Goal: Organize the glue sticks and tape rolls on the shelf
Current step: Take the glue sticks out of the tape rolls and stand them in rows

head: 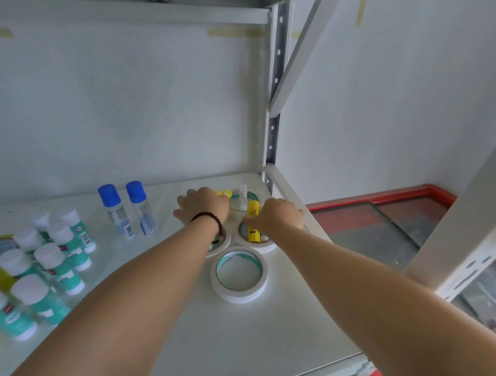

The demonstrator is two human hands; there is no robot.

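Shelf [190, 318], white, right end. I log the stock as I see it.

Tape rolls: four counted, white with green inner edge, lying flat in a cluster. The nearest roll [239, 273] lies free at the front; one sits at the back [254, 197], one under my right hand [267, 245], one partly hidden under my left wrist [215, 247]. I judge them light and stiff, best taken by pinching across the rim or hooking a finger through the core.

Glue sticks: a yellow stick [253, 226] stands upright inside the right roll; a slim white stick [244, 198] stands in the back roll; yellow caps [224, 193] show behind my left hand, count uncertain. Smooth plastic, light, likely to tip; I would take each by the barrel.

Left of these: two blue-capped bottles [125, 210] standing, and about nine white-capped green bottles [53, 253] grouped near the left edge.

Left hand [203, 205], beaded bracelet at the wrist, reaches over the back of the cluster, fingers curled downward; what it holds I cannot tell. Right hand [276, 216] is at the yellow stick, thumb towards it; grip not clear.
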